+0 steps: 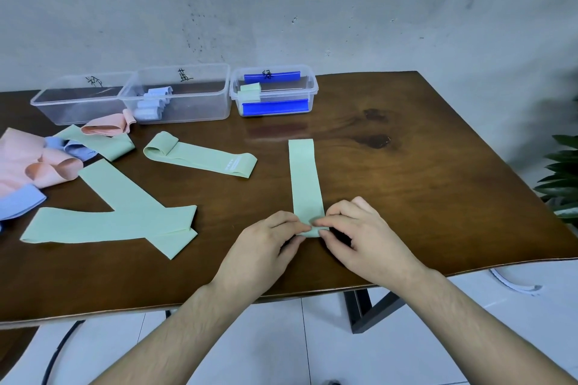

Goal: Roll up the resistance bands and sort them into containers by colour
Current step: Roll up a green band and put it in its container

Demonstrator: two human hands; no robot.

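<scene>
You had the green band (305,178) laid flat on the desk (406,172), running straight away from you, so that a roll begun at the near end could travel up its length without drifting sideways. Your left hand (266,244) and right hand (359,234) met at that near end, each pinching a corner of the band between thumb and fingertips; gripping both edges kept the first fold square, which I judge was the start of the roll, with almost all of the band not yet wound.

The three clear containers stood in a row along the far edge, each with a handwritten mark. The right container (308,89) held a rolled green piece and blue clips, so it looked like this band's destination. The middle container (200,103) held pale blue rolls; the left container (56,105) seemed to hold nothing, though its contents were hard to read.

Off to your left, three more green bands (200,158) lay unrolled, near a loose heap of pink and blue bands (22,166), apparently waiting their turn.
</scene>
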